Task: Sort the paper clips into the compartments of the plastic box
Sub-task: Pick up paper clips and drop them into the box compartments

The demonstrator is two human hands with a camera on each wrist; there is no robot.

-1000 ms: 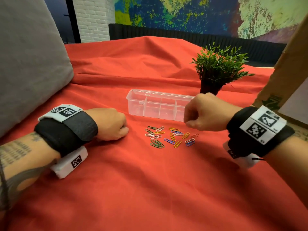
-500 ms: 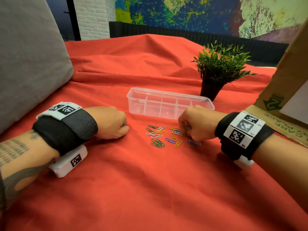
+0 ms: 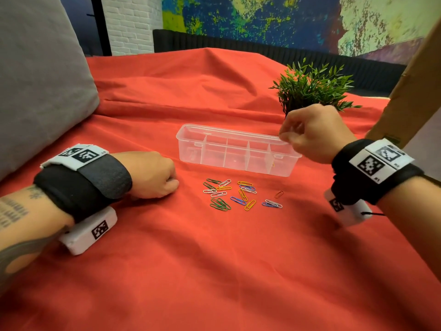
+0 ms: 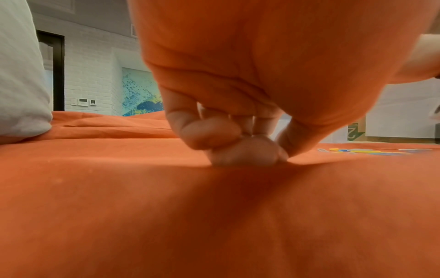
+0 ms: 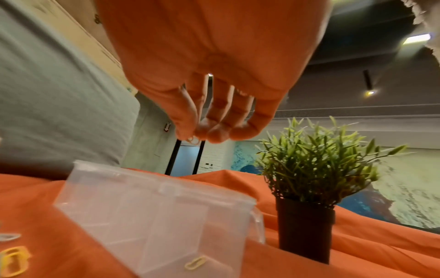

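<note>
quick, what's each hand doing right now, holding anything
Left hand: fist curled, holding nothing, resting on the red cloth.
Right hand: over the plastic box, fingertips pinching what looks like a small paper clip.

Left hand [image 3: 152, 174] fisted, resting low, right hand [image 3: 312, 132] raised, fingertips [image 5: 214, 131] bunched in a loose pinch

Clear box and loose clips on red cloth

The plastic box [image 3: 236, 151], transparent and lidless, lies lengthwise with dividers forming five compartments; one yellow clip [image 5: 195, 263] rests in the rightmost one. The paper clips [image 3: 238, 195] — green, white, yellow, blue, purple, one red — lie scattered flat just in front of it.
</note>
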